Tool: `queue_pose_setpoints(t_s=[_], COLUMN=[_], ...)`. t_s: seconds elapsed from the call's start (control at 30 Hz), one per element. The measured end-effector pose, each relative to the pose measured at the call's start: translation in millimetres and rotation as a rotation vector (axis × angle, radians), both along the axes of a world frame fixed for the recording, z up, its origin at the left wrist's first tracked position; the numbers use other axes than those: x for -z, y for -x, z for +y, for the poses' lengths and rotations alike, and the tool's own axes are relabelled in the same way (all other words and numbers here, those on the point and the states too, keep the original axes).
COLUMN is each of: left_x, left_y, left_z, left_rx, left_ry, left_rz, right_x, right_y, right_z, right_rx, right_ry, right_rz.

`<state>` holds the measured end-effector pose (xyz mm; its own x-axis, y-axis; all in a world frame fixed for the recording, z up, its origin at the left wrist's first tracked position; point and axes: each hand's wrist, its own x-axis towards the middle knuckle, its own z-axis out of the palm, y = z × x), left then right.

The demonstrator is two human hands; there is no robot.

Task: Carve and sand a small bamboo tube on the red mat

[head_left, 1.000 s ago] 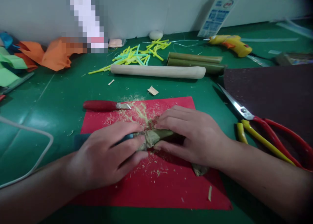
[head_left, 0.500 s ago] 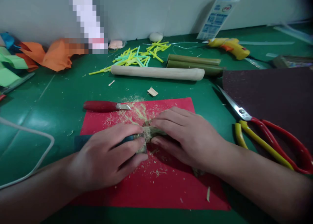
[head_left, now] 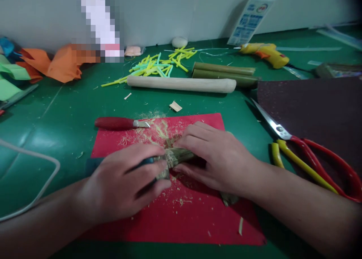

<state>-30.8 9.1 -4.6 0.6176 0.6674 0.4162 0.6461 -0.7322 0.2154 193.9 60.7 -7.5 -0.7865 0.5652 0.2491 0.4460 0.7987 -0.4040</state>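
My left hand point(head_left: 124, 179) is closed over a dark blue flat piece point(head_left: 93, 165), possibly sandpaper, whose grey, dust-covered end point(head_left: 163, 171) shows by the fingertips. Against that end rests a short green bamboo piece point(head_left: 181, 156), gripped by my right hand point(head_left: 217, 153) between thumb and fingers. The palm hides most of the bamboo. Both hands work over a red sheet point(head_left: 135, 227) strewn with pale shavings and dust. Beneath my right wrist, another greenish piece point(head_left: 229, 198) is partly hidden. A red-handled knife point(head_left: 115, 123) lies at the sheet's upper left edge.
Behind the sheet lie a pale peeled stick point(head_left: 181, 84), green bamboo tubes point(head_left: 226, 73) and yellow-green strips point(head_left: 152, 66). Red-handled scissors point(head_left: 305, 145) and a yellow-handled tool point(head_left: 308, 166) sit at right, a yellow glue gun point(head_left: 266, 55) behind. A white cable point(head_left: 53, 172) curves at left.
My right hand has shifted slightly, its thumb lower, so more of the bamboo piece shows. My left hand stays nearly in place.
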Motion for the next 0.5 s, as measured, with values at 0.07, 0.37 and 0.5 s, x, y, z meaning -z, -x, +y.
queue_pose_setpoints(t_s=[0.07,0.37,0.5], left_x=[-0.1,-0.6,-0.8], left_y=[-0.1,-1.2,-1.2], left_z=[-1.3,-1.0,-2.1], left_rx=[0.010,-0.011,-0.006], left_ry=[-0.013,-0.009,-0.034], left_rz=[0.013,-0.021,0.012], right_x=[-0.7,-0.6,-0.8], right_y=[-0.2,1.1,0.4], right_z=[-0.4,0.4,0.0], right_rx=[0.005,0.001,-0.005], right_ry=[0.003,-0.015,-0.014], right_rz=[-0.005,-0.009,-0.006])
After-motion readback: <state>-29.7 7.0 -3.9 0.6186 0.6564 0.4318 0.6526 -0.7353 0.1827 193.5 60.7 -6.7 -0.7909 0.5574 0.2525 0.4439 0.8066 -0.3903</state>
